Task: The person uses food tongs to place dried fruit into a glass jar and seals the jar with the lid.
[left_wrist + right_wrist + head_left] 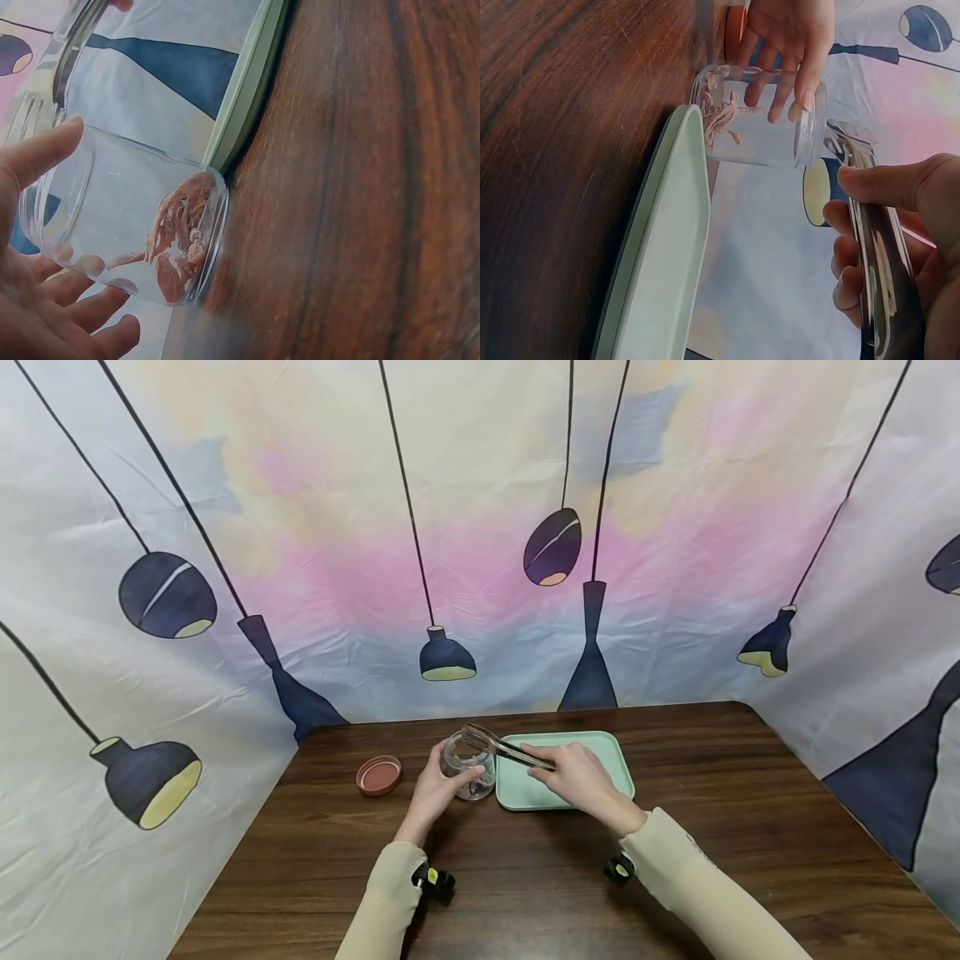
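Note:
My left hand [433,787] grips a clear round jar [476,788] near its open mouth, thumb on the near side and fingers around the far side. Dried pinkish-brown strips [182,229] lie at the bottom of the jar, which stands upright on the table. My right hand [579,775] holds metal tongs [528,758] between thumb and curled fingers. In the right wrist view, the fork-like tips of the tongs [844,146] are right at the jar's mouth, with nothing visible between them.
A mint-green rectangular tray [611,758] lies just right of the jar, partly beneath the right hand. Left of the jar rests a reddish-brown round lid [378,775]. The dark wooden table [510,877] meets a patterned cloth [495,693] at the back.

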Available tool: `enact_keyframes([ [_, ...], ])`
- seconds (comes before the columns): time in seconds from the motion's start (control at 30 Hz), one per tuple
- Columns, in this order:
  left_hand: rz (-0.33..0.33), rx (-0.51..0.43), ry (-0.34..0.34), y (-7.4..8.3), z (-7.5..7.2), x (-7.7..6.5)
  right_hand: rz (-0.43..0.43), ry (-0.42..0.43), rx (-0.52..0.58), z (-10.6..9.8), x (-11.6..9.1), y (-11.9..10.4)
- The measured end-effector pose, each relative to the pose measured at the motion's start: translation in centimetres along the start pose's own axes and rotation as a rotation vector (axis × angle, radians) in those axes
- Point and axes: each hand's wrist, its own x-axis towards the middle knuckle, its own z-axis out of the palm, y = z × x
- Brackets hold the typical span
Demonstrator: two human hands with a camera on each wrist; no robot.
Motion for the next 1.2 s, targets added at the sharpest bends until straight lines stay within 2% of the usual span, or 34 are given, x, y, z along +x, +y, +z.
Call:
enact_keyframes([
  [0.53, 0.007, 0.005, 0.006, 0.12, 0.03, 0.00, 0.062, -0.015, 0.000, -0.40, -0.28, 0.66],
  [0.8, 0.007, 0.004, 0.006, 0.05, 0.04, -0.01, 0.097, -0.057, -0.017, -0.49, -0.25, 0.65],
  [1.2, 0.008, 0.008, 0.005, -0.12, 0.04, 0.09, 0.111, -0.056, -0.007, -0.59, -0.24, 0.83],
])
